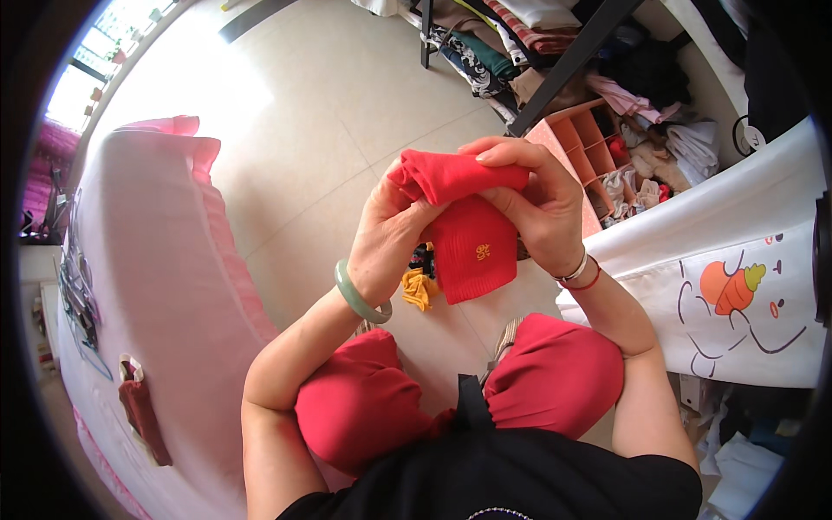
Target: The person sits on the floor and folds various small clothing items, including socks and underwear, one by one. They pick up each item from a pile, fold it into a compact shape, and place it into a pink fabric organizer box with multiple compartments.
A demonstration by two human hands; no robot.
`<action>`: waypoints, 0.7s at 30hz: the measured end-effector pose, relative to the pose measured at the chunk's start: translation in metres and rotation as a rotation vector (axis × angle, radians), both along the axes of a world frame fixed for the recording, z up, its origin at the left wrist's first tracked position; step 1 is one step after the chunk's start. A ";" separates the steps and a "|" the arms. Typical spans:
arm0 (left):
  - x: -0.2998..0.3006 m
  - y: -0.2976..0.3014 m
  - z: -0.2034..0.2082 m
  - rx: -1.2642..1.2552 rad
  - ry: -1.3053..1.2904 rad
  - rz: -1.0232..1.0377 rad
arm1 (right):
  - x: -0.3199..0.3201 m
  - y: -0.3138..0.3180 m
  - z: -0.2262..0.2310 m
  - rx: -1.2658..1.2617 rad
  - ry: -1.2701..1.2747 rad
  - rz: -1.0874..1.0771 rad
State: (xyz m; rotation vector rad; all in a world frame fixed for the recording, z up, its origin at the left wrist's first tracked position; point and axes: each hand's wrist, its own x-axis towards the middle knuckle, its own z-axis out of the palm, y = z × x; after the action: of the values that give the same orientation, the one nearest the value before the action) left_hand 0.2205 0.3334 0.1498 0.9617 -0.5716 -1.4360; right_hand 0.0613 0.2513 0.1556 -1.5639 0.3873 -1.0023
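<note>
Sock (473, 227): red, held up in both hands; its upper part is bunched into a thick roll (459, 178), while the ribbed cuff (477, 279) with gold stitching hangs loose below. One sock or a pair, I cannot tell.
Roll risk: it could spring open or come out lopsided, I judge, if one thumb eased before the other or the two sides were pulled unevenly.
Cuff risk: being unsupported, it could twist or swing aside if the roll were tilted; a slack pinch might let everything drop to the floor (303, 173).
Left hand (392, 221): at the sock's left edge, pinching the roll, thumb in front pointing inward, fingers mostly hidden behind it.
Right hand (546, 204): at the sock's right edge, fingers curled over the top of the roll, thumb tucked beneath, gripping it.
Arms: both elbows bent and spread, forearms converging on the sock.
Knees (555, 373): red-clad, below the sock, apart.
Yellow cloth (419, 289): on the floor, low and left of the sock.
Bed (156, 234): pale pink, well left of the sock.
Box (565, 146): divided, pinkish-orange, beyond the sock to the right, with small garments inside.
</note>
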 end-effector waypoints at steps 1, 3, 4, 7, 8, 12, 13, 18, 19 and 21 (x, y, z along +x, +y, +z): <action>0.000 0.000 0.000 -0.014 0.009 0.008 | 0.000 0.001 0.000 0.014 0.002 0.002; 0.005 0.001 0.001 -0.004 -0.076 -0.065 | 0.000 0.001 -0.001 0.000 0.001 -0.008; 0.007 0.001 0.002 0.001 -0.118 -0.103 | -0.001 0.000 -0.001 -0.028 -0.001 -0.019; 0.002 0.004 0.012 -0.052 -0.072 -0.165 | -0.002 0.001 -0.002 -0.115 0.040 -0.048; 0.003 0.005 0.011 -0.073 -0.068 -0.146 | -0.003 0.001 -0.002 -0.144 0.062 -0.057; 0.000 0.003 0.013 0.050 0.020 -0.080 | -0.005 0.000 -0.003 -0.180 0.110 -0.045; -0.001 0.002 0.013 0.044 0.025 -0.078 | -0.006 -0.001 -0.004 -0.155 0.093 -0.021; 0.001 0.000 0.004 -0.013 0.025 -0.043 | -0.012 -0.005 0.004 0.225 0.083 0.129; 0.002 0.000 0.001 -0.052 -0.014 -0.039 | -0.011 -0.004 0.005 0.337 0.016 0.102; 0.003 -0.001 -0.007 -0.133 -0.091 -0.034 | -0.017 -0.007 0.008 0.572 0.106 0.166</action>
State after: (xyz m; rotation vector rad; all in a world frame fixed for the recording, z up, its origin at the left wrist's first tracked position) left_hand 0.2231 0.3327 0.1429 0.9183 -0.7441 -1.3712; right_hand 0.0445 0.2444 0.1635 -1.1084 0.5529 -0.6083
